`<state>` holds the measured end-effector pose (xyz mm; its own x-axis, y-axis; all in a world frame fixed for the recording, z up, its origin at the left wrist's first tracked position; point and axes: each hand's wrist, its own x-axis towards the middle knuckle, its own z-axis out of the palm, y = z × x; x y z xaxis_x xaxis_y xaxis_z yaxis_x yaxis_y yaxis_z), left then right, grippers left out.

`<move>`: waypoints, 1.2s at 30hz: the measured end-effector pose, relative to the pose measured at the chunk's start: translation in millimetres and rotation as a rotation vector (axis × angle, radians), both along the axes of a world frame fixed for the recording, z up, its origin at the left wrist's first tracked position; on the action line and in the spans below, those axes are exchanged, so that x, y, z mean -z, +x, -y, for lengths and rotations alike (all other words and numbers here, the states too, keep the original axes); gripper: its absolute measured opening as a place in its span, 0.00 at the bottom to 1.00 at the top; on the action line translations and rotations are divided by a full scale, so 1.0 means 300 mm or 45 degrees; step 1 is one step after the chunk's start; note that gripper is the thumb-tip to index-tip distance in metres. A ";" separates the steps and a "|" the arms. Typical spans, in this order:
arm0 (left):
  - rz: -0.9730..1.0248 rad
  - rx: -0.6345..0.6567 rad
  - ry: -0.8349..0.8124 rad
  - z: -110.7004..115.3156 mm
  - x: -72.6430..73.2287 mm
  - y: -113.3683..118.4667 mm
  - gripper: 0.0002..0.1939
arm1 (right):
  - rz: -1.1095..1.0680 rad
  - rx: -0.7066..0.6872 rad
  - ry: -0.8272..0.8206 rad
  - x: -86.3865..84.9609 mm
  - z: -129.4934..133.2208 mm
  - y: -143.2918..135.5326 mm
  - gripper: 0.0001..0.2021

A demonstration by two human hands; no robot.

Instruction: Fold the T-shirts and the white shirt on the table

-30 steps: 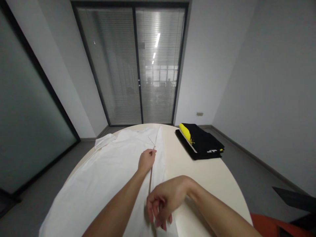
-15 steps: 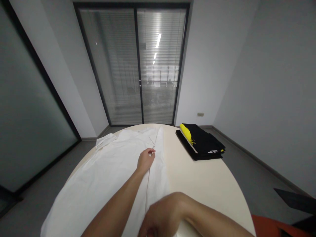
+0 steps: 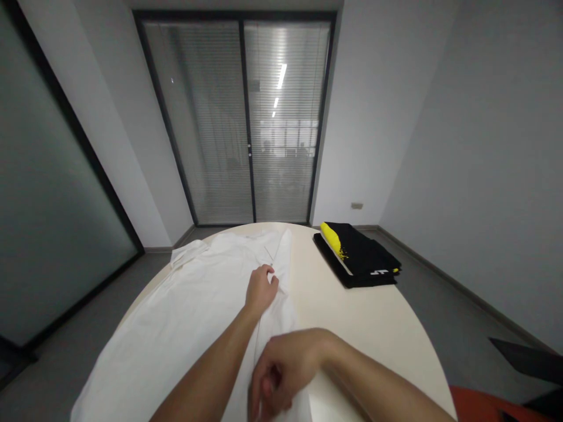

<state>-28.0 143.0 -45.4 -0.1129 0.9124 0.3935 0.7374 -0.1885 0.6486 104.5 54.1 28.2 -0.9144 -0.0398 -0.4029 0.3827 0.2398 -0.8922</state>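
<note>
A large white shirt (image 3: 176,328) lies spread over the left part of the round table, with a folded strip along its right side. My left hand (image 3: 261,288) rests on this strip near the far end, its thumb and fingers curled together on the cloth. Closer to me, my right hand (image 3: 284,369) bends down over the shirt's near right side. Its fingers are curled round and slightly blurred, and the cloth at their tips is partly hidden.
Folded black clothes with a yellow patch (image 3: 360,252) sit in a stack at the table's far right. The pale round tabletop (image 3: 360,328) shows beside the shirt. Beyond stands a glass door with blinds (image 3: 281,176). A red seat (image 3: 475,404) is at lower right.
My right hand has moved slightly up and away from me along the shirt. The left hand stays almost in place, its thumb and fingers a little less tightly pinched.
</note>
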 end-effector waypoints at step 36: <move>-0.778 -0.131 -0.389 0.084 -0.003 -0.154 0.33 | 0.056 1.618 1.392 0.166 -0.408 0.150 0.19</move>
<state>-74.2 118.0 -44.4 -0.0449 0.9890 0.1408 0.9919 0.0274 0.1237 149.6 176.6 -21.4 -0.1316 0.9628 0.2359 0.8261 0.2381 -0.5107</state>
